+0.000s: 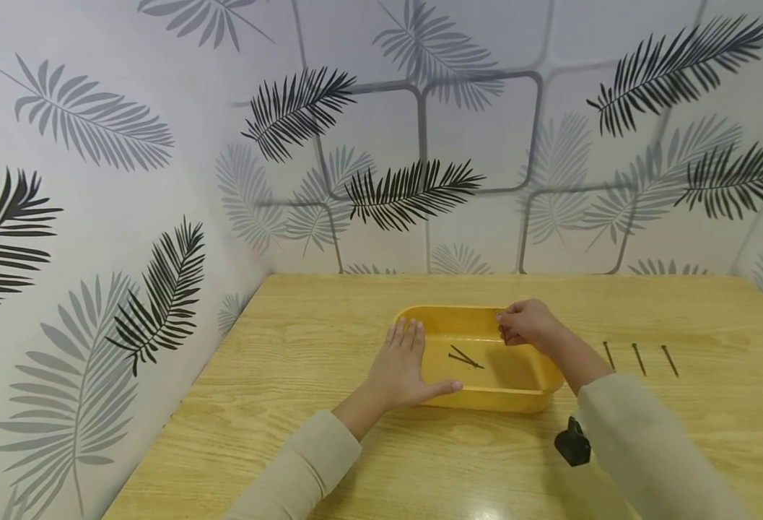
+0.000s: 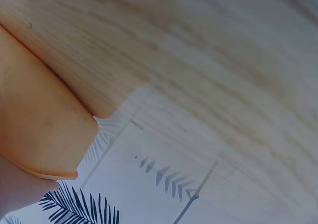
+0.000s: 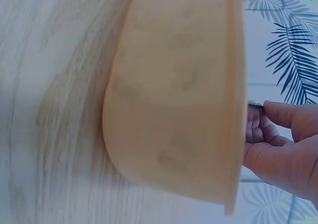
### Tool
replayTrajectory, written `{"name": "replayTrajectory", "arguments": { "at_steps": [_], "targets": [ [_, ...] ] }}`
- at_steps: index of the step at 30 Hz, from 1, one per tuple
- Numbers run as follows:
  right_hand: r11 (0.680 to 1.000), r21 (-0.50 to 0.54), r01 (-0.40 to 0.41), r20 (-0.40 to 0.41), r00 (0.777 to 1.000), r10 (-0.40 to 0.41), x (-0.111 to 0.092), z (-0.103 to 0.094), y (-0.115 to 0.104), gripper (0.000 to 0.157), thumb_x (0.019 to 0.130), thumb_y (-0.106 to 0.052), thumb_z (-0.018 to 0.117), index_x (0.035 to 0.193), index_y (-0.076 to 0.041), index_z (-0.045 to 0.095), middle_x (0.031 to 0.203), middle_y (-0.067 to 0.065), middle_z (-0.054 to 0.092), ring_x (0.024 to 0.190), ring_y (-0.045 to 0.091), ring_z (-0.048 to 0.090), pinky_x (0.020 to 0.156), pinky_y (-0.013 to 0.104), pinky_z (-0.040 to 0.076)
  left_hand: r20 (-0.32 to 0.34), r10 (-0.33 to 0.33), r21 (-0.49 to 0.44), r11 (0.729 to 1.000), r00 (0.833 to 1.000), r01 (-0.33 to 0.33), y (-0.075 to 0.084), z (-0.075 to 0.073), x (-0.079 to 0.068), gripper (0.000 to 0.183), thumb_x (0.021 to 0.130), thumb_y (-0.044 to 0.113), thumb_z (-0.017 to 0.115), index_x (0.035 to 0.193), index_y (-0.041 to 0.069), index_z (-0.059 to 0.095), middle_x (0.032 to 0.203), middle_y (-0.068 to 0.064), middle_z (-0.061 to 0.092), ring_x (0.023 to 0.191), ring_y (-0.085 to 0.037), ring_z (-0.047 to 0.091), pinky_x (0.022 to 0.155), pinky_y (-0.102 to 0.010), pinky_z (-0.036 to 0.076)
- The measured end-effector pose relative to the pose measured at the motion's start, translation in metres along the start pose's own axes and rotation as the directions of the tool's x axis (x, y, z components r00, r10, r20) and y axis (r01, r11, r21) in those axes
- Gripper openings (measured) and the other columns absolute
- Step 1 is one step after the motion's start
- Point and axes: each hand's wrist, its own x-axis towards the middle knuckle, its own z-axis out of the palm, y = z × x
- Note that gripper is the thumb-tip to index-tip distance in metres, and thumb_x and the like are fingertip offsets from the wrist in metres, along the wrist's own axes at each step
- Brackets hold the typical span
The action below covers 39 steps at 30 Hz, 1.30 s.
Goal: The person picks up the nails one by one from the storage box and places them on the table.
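Observation:
A yellow plastic tub (image 1: 485,401) stands on the wooden table. Two dark screws (image 1: 465,357) lie crossed on its floor. My left hand (image 1: 400,368) rests on the tub's left end, fingers straight over the rim and thumb stretched along the near side. Over the tub's right part, my right hand (image 1: 529,323) pinches another dark screw (image 1: 503,331) between thumb and fingers. In the right wrist view that screw's end (image 3: 256,105) shows at the thumb tip, just beyond the tub's rim; the rest is hidden.
Three more dark screws (image 1: 639,359) lie in a spaced row on the table (image 1: 712,433), right of the tub. A dark angular object (image 1: 572,443) shows beside the right sleeve. Behind the table rises a leaf-patterned wall (image 1: 478,137).

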Motion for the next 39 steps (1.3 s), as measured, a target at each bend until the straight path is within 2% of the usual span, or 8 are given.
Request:
{"name": "replayTrajectory", "arguments": {
  "at_steps": [7, 17, 39],
  "targets": [
    [0.999, 0.037, -0.034, -0.018, 0.999, 0.035, -0.005, -0.009, -0.005, 0.038, 0.096, -0.007, 0.045, 0.121, 0.021, 0.043, 0.067, -0.004, 0.056, 0.06, 0.004, 0.056, 0.059, 0.019, 0.053, -0.011, 0.01, 0.007, 1.0, 1.0, -0.01, -0.001, 0.002, 0.001, 0.105, 0.081, 0.075, 0.039, 0.147, -0.003, 0.015, 0.154, -0.019, 0.016, 0.145, -0.032, 0.005, 0.119, -0.042, 0.005],
    [0.999, -0.01, -0.041, -0.037, 0.998, 0.041, -0.01, -0.022, -0.005, 0.042, 0.096, -0.01, 0.044, 0.125, 0.021, 0.042, 0.072, -0.002, 0.058, 0.064, 0.004, 0.057, 0.063, 0.02, 0.054, -0.01, 0.017, -0.003, 1.0, 1.0, -0.017, -0.001, 0.004, 0.001, 0.105, 0.081, 0.075, 0.039, 0.147, -0.003, 0.015, 0.154, -0.019, 0.015, 0.145, -0.032, 0.004, 0.119, -0.042, 0.004],
    [0.998, -0.043, -0.047, -0.035, 0.998, 0.045, -0.017, -0.058, 0.01, 0.05, 0.098, -0.015, 0.042, 0.131, 0.022, 0.033, 0.081, -0.001, 0.059, 0.068, 0.003, 0.058, 0.066, 0.019, 0.054, -0.011, 0.019, -0.004, 1.0, 1.0, -0.019, -0.001, 0.003, 0.001, 0.104, 0.082, 0.074, 0.04, 0.147, -0.004, 0.014, 0.154, -0.019, 0.015, 0.144, -0.033, 0.005, 0.119, -0.043, 0.005]
  ]
}}
